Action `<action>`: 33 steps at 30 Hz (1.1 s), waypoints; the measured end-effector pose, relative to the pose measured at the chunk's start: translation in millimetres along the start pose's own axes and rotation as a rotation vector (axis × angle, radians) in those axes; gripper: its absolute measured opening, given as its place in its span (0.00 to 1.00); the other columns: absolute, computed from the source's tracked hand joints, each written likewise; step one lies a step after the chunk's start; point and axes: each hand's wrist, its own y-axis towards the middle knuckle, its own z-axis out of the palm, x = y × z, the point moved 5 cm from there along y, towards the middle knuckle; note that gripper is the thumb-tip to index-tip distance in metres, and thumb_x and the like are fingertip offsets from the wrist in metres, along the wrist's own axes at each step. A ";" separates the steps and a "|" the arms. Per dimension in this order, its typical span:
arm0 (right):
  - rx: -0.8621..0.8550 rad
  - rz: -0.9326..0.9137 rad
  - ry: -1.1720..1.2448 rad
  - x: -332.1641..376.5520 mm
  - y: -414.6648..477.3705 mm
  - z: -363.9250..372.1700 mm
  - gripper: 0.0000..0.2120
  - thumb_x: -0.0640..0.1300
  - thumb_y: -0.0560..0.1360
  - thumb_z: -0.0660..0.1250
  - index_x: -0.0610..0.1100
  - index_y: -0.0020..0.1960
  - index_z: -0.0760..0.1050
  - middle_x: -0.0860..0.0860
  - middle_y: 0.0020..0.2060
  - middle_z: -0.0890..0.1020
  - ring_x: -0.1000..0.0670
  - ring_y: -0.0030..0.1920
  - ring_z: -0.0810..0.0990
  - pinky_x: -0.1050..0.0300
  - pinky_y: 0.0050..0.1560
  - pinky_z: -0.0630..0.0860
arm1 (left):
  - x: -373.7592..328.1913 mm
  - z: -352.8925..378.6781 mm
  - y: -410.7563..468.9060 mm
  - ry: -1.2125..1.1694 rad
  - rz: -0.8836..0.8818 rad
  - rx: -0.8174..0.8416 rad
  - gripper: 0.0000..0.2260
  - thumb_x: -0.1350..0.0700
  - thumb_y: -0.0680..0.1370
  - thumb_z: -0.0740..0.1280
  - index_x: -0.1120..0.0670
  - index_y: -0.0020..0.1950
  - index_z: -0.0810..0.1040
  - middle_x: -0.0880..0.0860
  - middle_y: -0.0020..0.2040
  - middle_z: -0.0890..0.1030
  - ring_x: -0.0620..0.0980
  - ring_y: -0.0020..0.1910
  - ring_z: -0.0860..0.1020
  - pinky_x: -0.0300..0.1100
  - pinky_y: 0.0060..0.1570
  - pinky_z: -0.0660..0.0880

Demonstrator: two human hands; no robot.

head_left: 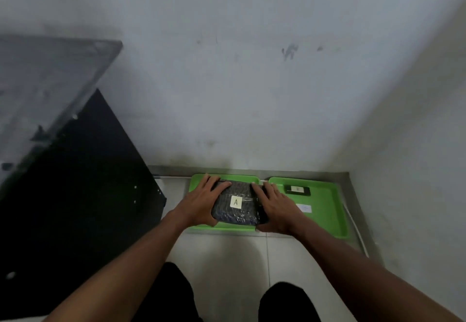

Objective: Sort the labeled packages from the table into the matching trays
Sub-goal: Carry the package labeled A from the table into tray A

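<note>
A dark wrapped package (235,212) with a white label marked "A" lies in the left green tray (227,227) on the floor by the wall. My left hand (201,201) grips its left side and my right hand (273,205) grips its right side. The right green tray (327,210) holds a small dark package (297,189) with a white label at its far end and a white paper tag (303,208) on its floor. The left tray's own tag is hidden under the package.
A black table (75,195) with a grey top (37,89) stands to the left. White walls close the back and right, forming a corner. My dark-trousered knees (285,301) are over the tiled floor in front of the trays.
</note>
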 end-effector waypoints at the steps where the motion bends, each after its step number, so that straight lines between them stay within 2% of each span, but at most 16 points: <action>1: -0.013 -0.002 -0.001 -3.6 12.4 22.6 0.58 0.61 0.62 0.74 0.47 0.77 0.40 0.38 0.71 0.59 0.36 0.70 0.59 0.38 0.57 0.78 | 10.7 24.0 5.6 -0.004 -0.009 0.003 0.48 0.42 0.61 0.75 0.47 0.76 0.57 0.53 0.70 0.63 0.55 0.69 0.61 0.55 0.48 0.82; 2: -0.028 -0.005 0.003 -7.7 24.2 43.2 0.58 0.60 0.61 0.73 0.47 0.77 0.41 0.39 0.69 0.61 0.37 0.69 0.61 0.40 0.49 0.81 | 21.6 46.8 10.4 -0.015 -0.026 0.006 0.49 0.43 0.60 0.76 0.46 0.76 0.57 0.52 0.70 0.62 0.55 0.70 0.60 0.56 0.47 0.82; 4: -0.054 -0.014 0.022 -15.4 44.5 78.7 0.57 0.59 0.59 0.73 0.47 0.77 0.43 0.41 0.67 0.62 0.39 0.68 0.60 0.42 0.45 0.82 | 41.7 87.3 17.7 -0.044 -0.063 0.025 0.52 0.43 0.58 0.79 0.45 0.76 0.55 0.52 0.72 0.59 0.56 0.73 0.58 0.59 0.50 0.81; 6: -0.065 -0.028 0.033 -19.5 58.1 107.2 0.58 0.58 0.58 0.73 0.46 0.77 0.44 0.41 0.67 0.61 0.39 0.68 0.59 0.42 0.49 0.81 | 56.6 118.6 21.1 -0.067 -0.097 0.074 0.55 0.43 0.59 0.81 0.45 0.77 0.52 0.52 0.77 0.53 0.59 0.78 0.51 0.63 0.61 0.74; 8: -0.077 -0.039 0.028 -22.7 66.8 128.5 0.57 0.56 0.59 0.74 0.46 0.77 0.44 0.39 0.69 0.60 0.38 0.70 0.57 0.42 0.54 0.79 | 66.7 140.1 22.4 -0.078 -0.126 0.111 0.56 0.44 0.60 0.81 0.45 0.79 0.49 0.52 0.81 0.45 0.59 0.80 0.41 0.65 0.70 0.63; 10: -0.071 -0.021 0.038 -26.6 71.5 145.5 0.57 0.56 0.60 0.75 0.46 0.78 0.43 0.37 0.73 0.56 0.35 0.73 0.53 0.40 0.60 0.76 | 75.5 151.8 21.9 -0.081 -0.162 0.129 0.55 0.46 0.63 0.81 0.46 0.79 0.47 0.54 0.81 0.40 0.59 0.79 0.37 0.63 0.73 0.57; 12: -0.044 0.011 0.056 -33.1 75.8 160.3 0.57 0.55 0.61 0.76 0.46 0.78 0.43 0.35 0.74 0.53 0.33 0.74 0.50 0.39 0.64 0.73 | 89.0 161.5 21.0 -0.110 -0.219 0.145 0.54 0.47 0.65 0.80 0.46 0.80 0.46 0.55 0.81 0.38 0.60 0.79 0.35 0.62 0.74 0.54; 17: 0.001 0.060 0.058 -53.4 107.5 177.2 0.57 0.55 0.62 0.76 0.46 0.78 0.42 0.35 0.75 0.54 0.33 0.75 0.49 0.39 0.67 0.70 | 131.5 186.8 25.5 -0.181 -0.345 0.184 0.45 0.52 0.73 0.74 0.44 0.79 0.47 0.55 0.81 0.40 0.61 0.80 0.40 0.61 0.73 0.60; 22: 0.022 0.028 0.064 -63.3 167.5 191.3 0.58 0.54 0.63 0.77 0.46 0.78 0.42 0.34 0.75 0.52 0.31 0.75 0.47 0.33 0.69 0.65 | 167.2 216.0 50.5 -0.137 -0.369 0.249 0.40 0.53 0.76 0.70 0.46 0.80 0.48 0.56 0.81 0.41 0.64 0.79 0.44 0.61 0.73 0.60; 26: 0.034 0.018 0.094 -68.7 213.7 208.9 0.58 0.54 0.63 0.78 0.46 0.78 0.42 0.34 0.76 0.50 0.30 0.75 0.46 0.31 0.69 0.62 | 194.3 242.7 71.6 -0.125 -0.435 0.329 0.41 0.53 0.76 0.69 0.45 0.80 0.45 0.57 0.81 0.40 0.68 0.78 0.45 0.65 0.73 0.59; 29: 0.048 0.014 0.122 -71.2 238.8 222.0 0.57 0.52 0.64 0.78 0.44 0.78 0.42 0.33 0.76 0.48 0.29 0.75 0.44 0.30 0.68 0.62 | 212.4 269.6 69.8 -0.186 -0.525 0.404 0.45 0.55 0.77 0.68 0.40 0.78 0.37 0.60 0.80 0.39 0.71 0.77 0.44 0.67 0.72 0.58; 31: 0.064 0.020 0.155 -76.3 252.6 232.8 0.57 0.52 0.64 0.78 0.44 0.78 0.42 0.34 0.75 0.48 0.29 0.74 0.43 0.28 0.68 0.63 | 217.2 282.5 66.7 -0.237 -0.546 0.385 0.50 0.58 0.75 0.69 0.35 0.73 0.29 0.64 0.80 0.42 0.71 0.77 0.49 0.65 0.71 0.62; 33: 0.084 0.029 0.174 -82.7 262.2 242.1 0.57 0.51 0.63 0.78 0.46 0.77 0.43 0.35 0.75 0.49 0.29 0.74 0.43 0.27 0.66 0.65 | 217.3 291.8 65.5 -0.291 -0.547 0.340 0.52 0.60 0.74 0.69 0.33 0.71 0.26 0.69 0.79 0.45 0.69 0.77 0.56 0.59 0.68 0.68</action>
